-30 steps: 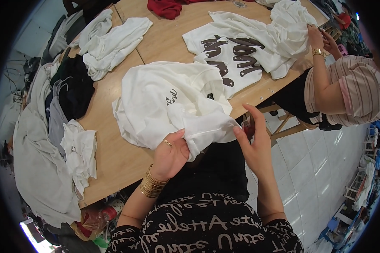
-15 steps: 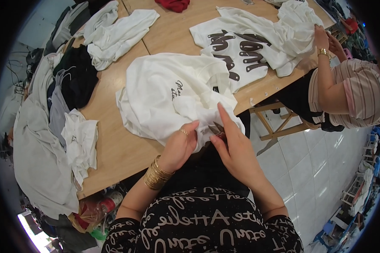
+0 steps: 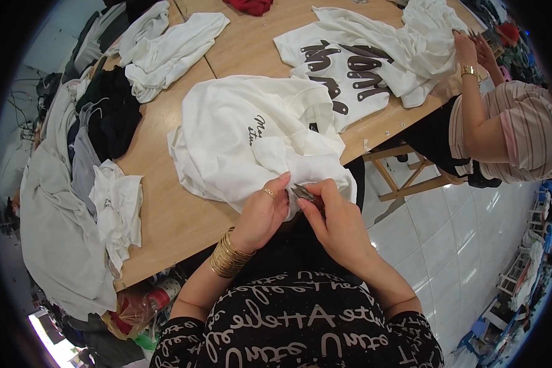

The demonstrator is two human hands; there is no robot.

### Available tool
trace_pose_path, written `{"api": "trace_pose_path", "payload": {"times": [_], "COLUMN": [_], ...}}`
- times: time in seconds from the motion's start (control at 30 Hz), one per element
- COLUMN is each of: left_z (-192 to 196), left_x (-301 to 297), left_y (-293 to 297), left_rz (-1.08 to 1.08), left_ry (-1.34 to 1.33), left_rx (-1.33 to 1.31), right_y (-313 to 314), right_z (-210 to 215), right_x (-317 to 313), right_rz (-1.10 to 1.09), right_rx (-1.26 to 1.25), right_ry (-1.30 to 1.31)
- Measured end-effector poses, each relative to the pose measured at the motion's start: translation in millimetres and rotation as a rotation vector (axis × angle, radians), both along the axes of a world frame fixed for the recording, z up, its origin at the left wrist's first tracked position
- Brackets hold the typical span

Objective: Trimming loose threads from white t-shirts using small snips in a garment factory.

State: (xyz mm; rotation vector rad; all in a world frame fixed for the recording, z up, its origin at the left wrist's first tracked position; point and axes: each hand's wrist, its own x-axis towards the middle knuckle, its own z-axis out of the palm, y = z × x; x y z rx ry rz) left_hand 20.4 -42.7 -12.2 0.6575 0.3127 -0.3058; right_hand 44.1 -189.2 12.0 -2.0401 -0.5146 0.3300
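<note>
A white T-shirt [image 3: 221, 135] with small dark lettering lies bunched at the near edge of the table. Its near part is gripped by my left hand [image 3: 262, 211], thumb uppermost, with a ring and gold bangles on that arm. My right hand [image 3: 340, 224] is closed round a pair of thread snips [image 3: 303, 192], whose dark metal blades point left toward the cloth at my left fingers. The snips' handle is mostly hidden in the palm. Whether the blades touch the fabric, I cannot tell.
A white shirt with a large brown print [image 3: 349, 73] lies at the far right, where a co-worker's hands [image 3: 466, 49] hold white cloth. Piled garments [image 3: 61, 227] cover the table's left side. A wooden stool [image 3: 405, 172] stands beyond the table edge. Red cloth [image 3: 249, 6] lies at the back.
My right hand has turned and its forefinger has folded down from pointing up. The snips have swung into clearer view, nearer my left fingers. My left hand has barely moved.
</note>
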Motion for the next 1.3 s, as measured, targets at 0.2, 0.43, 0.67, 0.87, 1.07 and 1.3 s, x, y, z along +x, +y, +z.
{"api": "trace_pose_path", "payload": {"times": [0.2,0.43,0.67,0.87,1.07,1.3], "left_z": [0.8,8.4,6.9,1.3,-6.1,5.3], "left_x": [1.7,2.7,2.2,1.1,-2.1,1.5], "left_y": [0.7,-4.4,-2.9,-3.2,-2.8,-3.1], "left_rz": [-0.021,0.033,0.011,0.006,0.037,0.031], "left_ry": [0.006,0.027,0.001,-0.034,0.030,0.068], "left_rx": [0.000,0.000,-0.016,-0.076,-0.130,-0.085], "right_y": [1.7,2.2,1.9,4.4,5.8,-3.6], "right_z": [0.7,1.0,-2.7,-6.7,-10.5,-10.4], "right_x": [2.4,3.2,1.5,0.9,-0.7,3.5], "right_rz": [0.019,0.011,0.003,-0.024,-0.030,-0.142], "right_rx": [0.011,-0.002,0.015,0.050,0.066,0.135], "right_ry": [-0.057,-0.056,-0.077,-0.077,-0.075,0.002]}}
